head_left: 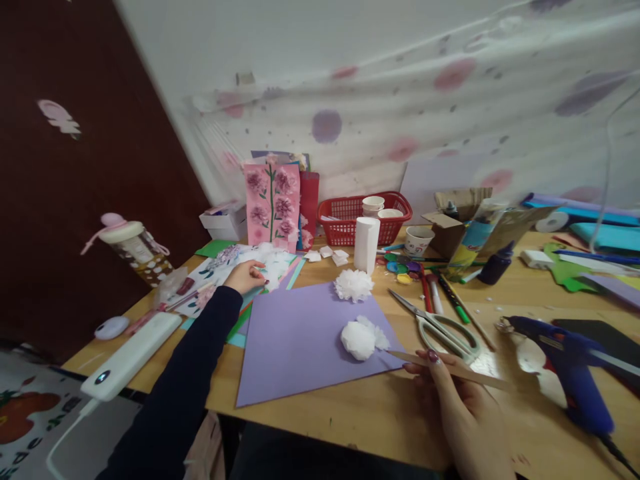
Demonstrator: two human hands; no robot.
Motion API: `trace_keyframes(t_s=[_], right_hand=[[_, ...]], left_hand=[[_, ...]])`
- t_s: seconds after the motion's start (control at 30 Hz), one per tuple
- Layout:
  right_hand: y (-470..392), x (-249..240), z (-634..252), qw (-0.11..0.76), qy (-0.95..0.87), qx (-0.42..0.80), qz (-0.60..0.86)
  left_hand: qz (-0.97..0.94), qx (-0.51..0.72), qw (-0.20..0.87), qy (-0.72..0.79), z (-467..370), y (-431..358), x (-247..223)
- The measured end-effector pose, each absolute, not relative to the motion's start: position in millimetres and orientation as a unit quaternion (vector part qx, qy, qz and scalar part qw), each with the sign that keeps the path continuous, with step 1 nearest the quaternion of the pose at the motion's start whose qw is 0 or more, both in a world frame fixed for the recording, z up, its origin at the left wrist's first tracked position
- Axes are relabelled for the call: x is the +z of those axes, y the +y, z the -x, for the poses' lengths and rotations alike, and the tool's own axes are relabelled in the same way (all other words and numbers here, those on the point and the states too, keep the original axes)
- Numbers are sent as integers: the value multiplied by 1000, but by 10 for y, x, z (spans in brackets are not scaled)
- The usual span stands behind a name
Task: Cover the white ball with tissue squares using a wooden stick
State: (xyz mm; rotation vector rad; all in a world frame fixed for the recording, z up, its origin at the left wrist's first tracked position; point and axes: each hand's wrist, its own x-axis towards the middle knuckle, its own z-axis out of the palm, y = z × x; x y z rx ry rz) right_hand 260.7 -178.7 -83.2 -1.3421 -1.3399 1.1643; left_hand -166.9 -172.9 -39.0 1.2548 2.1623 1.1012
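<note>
On a sheet of purple paper point(290, 340) lie a ruffled white paper flower point(354, 285) and, nearer me, a round white ball point(357, 341) with thin white petals beside it. My right hand point(463, 403) grips a flat, pointed wooden stick point(483, 377) between thumb and fingers, its tip by the paper's right edge near the ball. Off to the left, my left hand point(247, 275) reaches to a pile of thin white petals point(275, 263). Its fingers are bent but apart, and I see nothing between them.
Scissors point(435, 325) and a blue glue gun point(565, 367) lie to the right. Behind stand a white roll point(367, 245), a red basket point(345, 232) with paper cups, and a pink flower picture point(273, 207). A white power bank point(131, 357) sits at the left edge.
</note>
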Motion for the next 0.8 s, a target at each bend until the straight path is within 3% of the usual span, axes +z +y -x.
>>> trace_keyframes(t_s=[0.4, 0.8], right_hand=[[-1801, -820, -2603, 457, -546, 458, 532], [-1811, -796, -2600, 455, -564, 424, 543]], left_hand=[[-480, 318, 238, 782, 1710, -1739, -377], [-493, 336, 86, 798, 1452, -1716, -352]])
